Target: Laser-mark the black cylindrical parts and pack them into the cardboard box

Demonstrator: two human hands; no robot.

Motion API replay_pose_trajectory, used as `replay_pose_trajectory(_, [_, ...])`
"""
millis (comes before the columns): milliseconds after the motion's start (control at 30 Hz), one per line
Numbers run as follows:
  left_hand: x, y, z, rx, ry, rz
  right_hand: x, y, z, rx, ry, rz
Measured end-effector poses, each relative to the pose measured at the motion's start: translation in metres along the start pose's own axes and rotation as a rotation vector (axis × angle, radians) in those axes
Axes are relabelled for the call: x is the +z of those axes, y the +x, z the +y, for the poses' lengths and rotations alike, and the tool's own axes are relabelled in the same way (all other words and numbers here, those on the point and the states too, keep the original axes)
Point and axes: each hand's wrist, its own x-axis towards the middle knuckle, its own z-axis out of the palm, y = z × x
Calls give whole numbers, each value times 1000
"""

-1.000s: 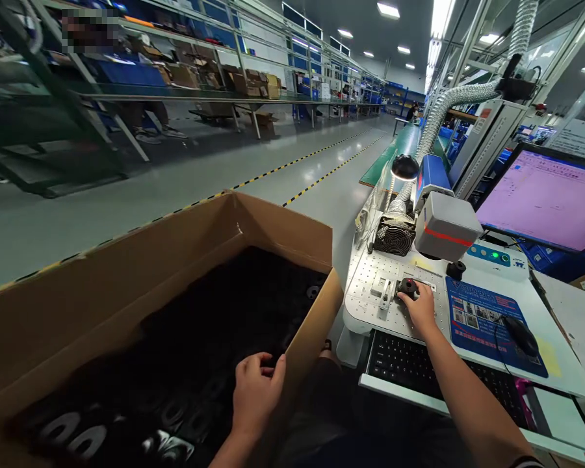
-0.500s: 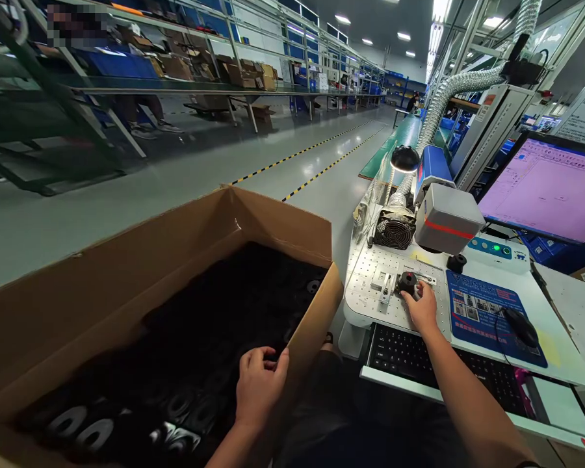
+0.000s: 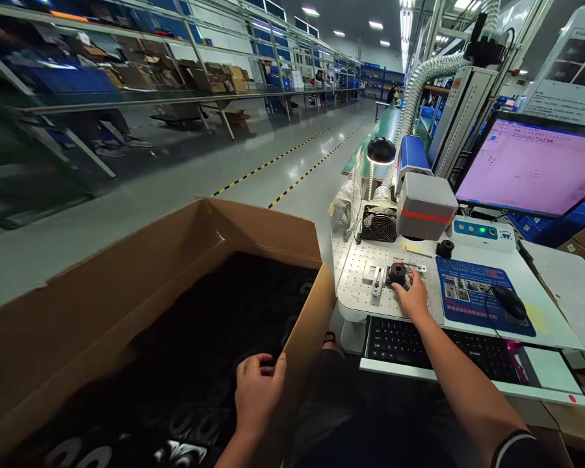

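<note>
My right hand (image 3: 413, 298) is closed around a black round part (image 3: 397, 273) with a small red spot on top. That part sits on the perforated white plate (image 3: 353, 286), against small metal stops (image 3: 377, 281) and under the grey laser-marker head (image 3: 428, 207). My left hand (image 3: 260, 393) is at the near right side of the cardboard box (image 3: 312, 312), just inside its wall, with the fingers curled. Whatever they grip is lost against the dark contents. Black parts (image 3: 195, 422), some with ring-shaped faces, fill the box.
Another black round piece (image 3: 445, 248) stands right of the head. A blue mat (image 3: 472, 292) carries a mouse (image 3: 509, 302); a keyboard (image 3: 409, 341) lies in the drawer below. Behind are a fan (image 3: 380, 226) and a monitor (image 3: 531, 166). Another person sits at the far-left bench.
The view has turned a little to the right, so the bench appears shifted left. Both hands keep their places at the box and at the black round part.
</note>
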Motion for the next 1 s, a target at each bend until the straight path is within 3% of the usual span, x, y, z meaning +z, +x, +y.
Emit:
replay_pose_trajectory(133, [-1,1,0,-33,-13,2,-33,-38,-3,-99,79,56])
replay_pose_trajectory(300, [5,2,1,-46,-9,28,-71,-122,19,-210,90,29])
replay_pose_trajectory(467, [9,0,-1,-34,16,22,-77,-180,53,-201,56,-106])
replay_pose_trajectory(700, [10,1,1,-15,13,36,-67,-191,77,-196,-26,-156])
replay_pose_trajectory(900, [9,1,3,-14,15,34,-70,-186,75,-285,-50,-147])
replay_pose_trajectory(1000, [6,0,7,-40,30,15,-73,-170,68,-323,-58,-108])
